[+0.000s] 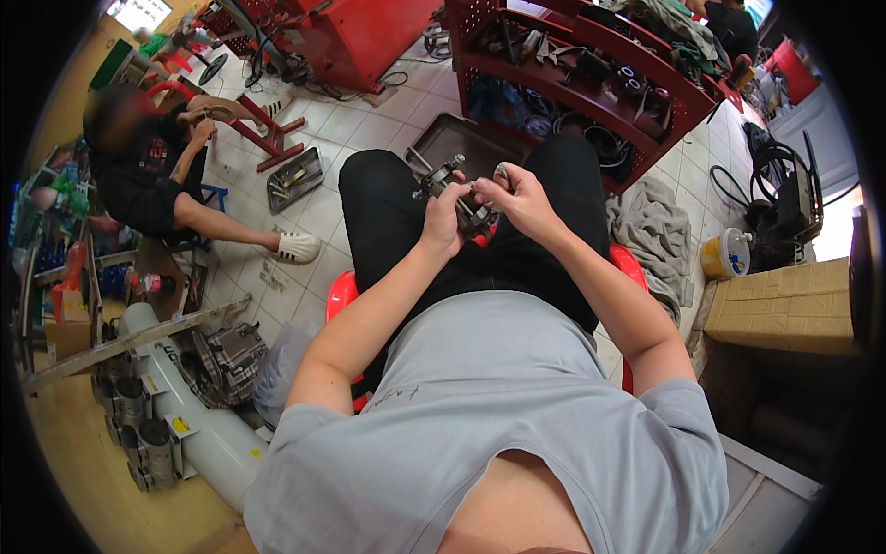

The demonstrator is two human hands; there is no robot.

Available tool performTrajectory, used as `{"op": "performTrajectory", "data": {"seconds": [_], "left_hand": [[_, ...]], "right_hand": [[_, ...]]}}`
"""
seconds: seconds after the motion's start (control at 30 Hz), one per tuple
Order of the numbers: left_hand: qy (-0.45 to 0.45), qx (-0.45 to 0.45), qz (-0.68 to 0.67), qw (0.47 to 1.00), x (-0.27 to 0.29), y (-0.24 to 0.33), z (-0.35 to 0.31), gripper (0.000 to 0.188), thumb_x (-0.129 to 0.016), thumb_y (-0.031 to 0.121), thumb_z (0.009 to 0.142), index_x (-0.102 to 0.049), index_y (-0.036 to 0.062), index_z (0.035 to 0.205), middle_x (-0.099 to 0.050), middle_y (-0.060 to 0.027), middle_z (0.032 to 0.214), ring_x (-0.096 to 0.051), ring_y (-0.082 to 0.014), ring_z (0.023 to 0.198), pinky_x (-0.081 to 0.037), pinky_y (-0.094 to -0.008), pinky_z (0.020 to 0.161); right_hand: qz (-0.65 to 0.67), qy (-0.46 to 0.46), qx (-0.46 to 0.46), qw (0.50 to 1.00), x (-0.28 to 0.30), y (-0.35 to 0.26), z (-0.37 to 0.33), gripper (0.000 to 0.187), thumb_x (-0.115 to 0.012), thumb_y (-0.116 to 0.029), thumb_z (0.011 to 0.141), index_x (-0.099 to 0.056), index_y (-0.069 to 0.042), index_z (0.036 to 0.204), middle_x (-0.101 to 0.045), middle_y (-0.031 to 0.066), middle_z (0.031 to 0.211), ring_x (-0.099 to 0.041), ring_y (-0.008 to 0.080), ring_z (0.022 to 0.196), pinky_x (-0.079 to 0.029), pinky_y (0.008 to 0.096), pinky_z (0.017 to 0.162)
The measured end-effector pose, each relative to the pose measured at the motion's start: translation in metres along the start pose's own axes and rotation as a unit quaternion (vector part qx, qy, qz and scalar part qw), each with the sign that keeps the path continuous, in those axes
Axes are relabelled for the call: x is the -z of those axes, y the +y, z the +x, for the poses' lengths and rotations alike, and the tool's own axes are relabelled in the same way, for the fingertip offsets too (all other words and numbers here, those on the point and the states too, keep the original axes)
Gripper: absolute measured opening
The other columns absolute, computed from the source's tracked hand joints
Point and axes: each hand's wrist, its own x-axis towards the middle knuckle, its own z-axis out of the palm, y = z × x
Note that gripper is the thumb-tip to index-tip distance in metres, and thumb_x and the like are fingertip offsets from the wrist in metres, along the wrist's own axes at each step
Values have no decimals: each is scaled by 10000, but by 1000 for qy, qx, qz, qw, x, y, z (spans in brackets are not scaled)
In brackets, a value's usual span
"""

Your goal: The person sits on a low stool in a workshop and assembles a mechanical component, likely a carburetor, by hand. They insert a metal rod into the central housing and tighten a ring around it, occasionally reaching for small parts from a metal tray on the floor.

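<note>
Between my knees, my left hand is wrapped round a metal mechanical part with rods and fittings, its exact kind unclear; it may be a carburetor. The part stands tilted, and its lower end shows below my fingers. My right hand is closed in a pinch close against the part's right side. A small dark metallic piece shows at its fingertips, too small to name. Beyond my hands, a shallow dark metal tray lies on the floor.
Ahead stands a red tool cart loaded with parts. At left another person sits working beside a small parts tray. A grey cloth, a yellow bucket and a cardboard box are at right. A white tank lies lower left.
</note>
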Motion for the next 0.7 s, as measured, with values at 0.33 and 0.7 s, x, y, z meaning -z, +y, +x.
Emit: {"op": "performTrajectory", "data": {"seconds": [0.33, 0.7], "left_hand": [[5, 65, -94, 993, -7, 11, -4, 168, -507, 155, 800, -517, 126, 966, -562, -43, 837, -584, -179, 754, -523, -439, 803], [-28, 90, -111, 989, -6, 10, -2, 230, -507, 227, 797, -569, 89, 970, -602, -71, 857, -609, -207, 777, -517, -444, 816]], "right_hand": [[92, -1, -42, 995, 5, 6, 1, 407, -470, -390, 1002, -453, -105, 712, -357, -65, 605, -311, 33, 545, -315, 218, 493], [118, 6, -54, 992, 13, 16, 3, 351, -446, -309, 984, -456, -88, 712, -361, -52, 615, -319, 59, 550, -287, 252, 491]]}}
